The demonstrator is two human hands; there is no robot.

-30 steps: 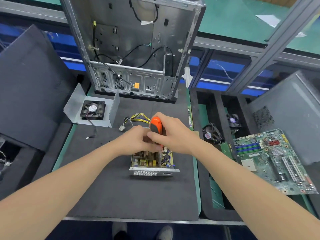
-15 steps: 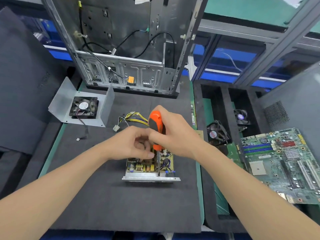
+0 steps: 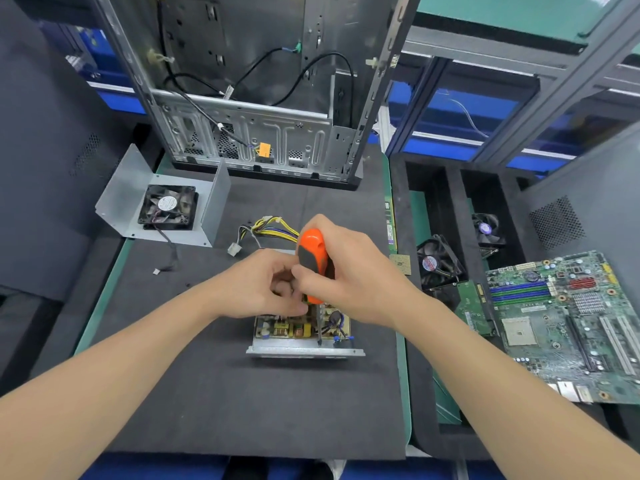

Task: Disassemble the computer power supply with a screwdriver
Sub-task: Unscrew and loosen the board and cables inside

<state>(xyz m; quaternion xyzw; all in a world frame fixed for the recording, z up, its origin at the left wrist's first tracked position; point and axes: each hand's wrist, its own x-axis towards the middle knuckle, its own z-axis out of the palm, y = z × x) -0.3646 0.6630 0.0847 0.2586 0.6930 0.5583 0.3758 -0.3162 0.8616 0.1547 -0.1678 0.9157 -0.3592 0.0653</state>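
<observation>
screwdriver (image 3: 311, 252) shifted to near edge | power supply (image 3: 298, 332) under left hand (image 3: 256, 289), right hand (image 3: 360, 282)

Open case (image 3: 249, 133), motherboard (image 3: 561, 323), 2 fans (image 3: 437, 263) — perhaps a CPU (image 3: 401, 264)

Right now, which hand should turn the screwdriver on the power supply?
Probably the right hand: it grips the screwdriver by its orange handle, with the shaft pointing down onto the power supply. The left hand curls beside the handle's lower end, better placed to steady.
</observation>
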